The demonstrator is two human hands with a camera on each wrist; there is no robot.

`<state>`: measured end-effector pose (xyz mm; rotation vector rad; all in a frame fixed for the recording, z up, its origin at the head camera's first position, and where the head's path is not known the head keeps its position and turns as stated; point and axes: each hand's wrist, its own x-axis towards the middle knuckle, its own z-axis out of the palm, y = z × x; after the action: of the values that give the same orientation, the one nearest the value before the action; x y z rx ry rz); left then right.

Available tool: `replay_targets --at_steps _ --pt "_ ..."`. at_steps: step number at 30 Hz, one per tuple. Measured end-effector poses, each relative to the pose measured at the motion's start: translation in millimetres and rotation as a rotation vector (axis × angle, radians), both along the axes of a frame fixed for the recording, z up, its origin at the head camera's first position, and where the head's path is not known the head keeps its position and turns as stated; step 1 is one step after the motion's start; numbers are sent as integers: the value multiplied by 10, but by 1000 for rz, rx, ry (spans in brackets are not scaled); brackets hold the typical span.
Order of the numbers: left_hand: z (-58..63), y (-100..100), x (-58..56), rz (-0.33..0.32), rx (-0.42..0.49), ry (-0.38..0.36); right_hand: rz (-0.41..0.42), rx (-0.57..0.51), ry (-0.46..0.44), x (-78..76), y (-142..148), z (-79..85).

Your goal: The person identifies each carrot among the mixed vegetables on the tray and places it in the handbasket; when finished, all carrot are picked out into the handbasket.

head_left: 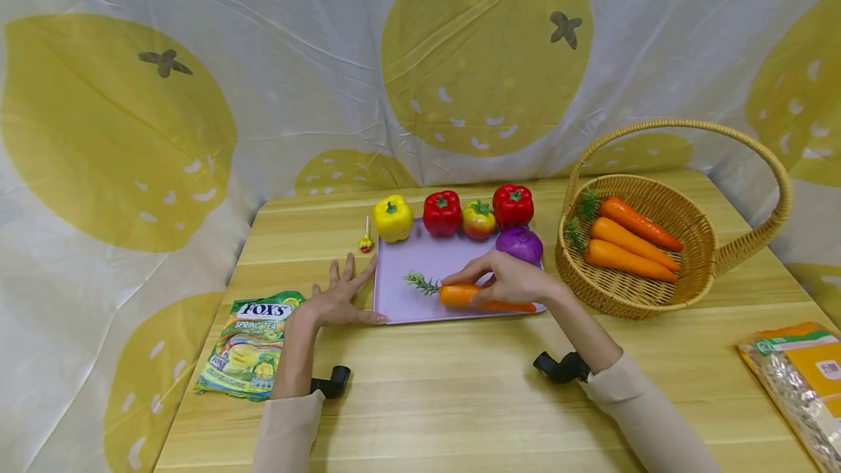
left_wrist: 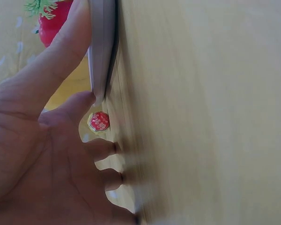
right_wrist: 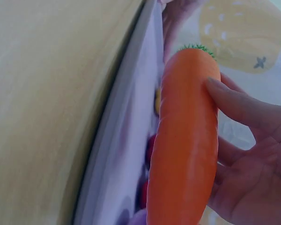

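An orange carrot (head_left: 460, 295) with a green leafy top lies crosswise over the front part of a lilac tray (head_left: 410, 268). My right hand (head_left: 515, 279) grips it from above, and in the right wrist view the thumb presses along the side of the carrot (right_wrist: 185, 136). My left hand (head_left: 338, 298) is spread at the tray's left edge, with thumb and forefinger touching the rim and the other fingertips down on the table. Along the tray's back stand a yellow bell pepper (head_left: 393, 219), two red peppers (head_left: 442, 213), a red-yellow tomato (head_left: 478, 220) and a purple onion (head_left: 520, 244).
To the right, a wicker basket (head_left: 631, 305) with a tall handle holds three carrots (head_left: 631, 243). A lollipop (head_left: 366, 243) lies left of the tray. A green candy bag (head_left: 246, 349) is beside my left forearm, and an orange-and-clear packet (head_left: 798, 378) sits far right.
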<state>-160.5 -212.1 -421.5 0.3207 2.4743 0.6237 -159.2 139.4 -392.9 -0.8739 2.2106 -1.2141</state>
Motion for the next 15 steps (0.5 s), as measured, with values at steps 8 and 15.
replay_targets --at_steps 8,15 --pt "-7 -4 -2 0 7 -4 -27 -31 -21 12 208 115" --pt "2 -2 2 -1 5 -1 -99 18 -31 14 478 269"
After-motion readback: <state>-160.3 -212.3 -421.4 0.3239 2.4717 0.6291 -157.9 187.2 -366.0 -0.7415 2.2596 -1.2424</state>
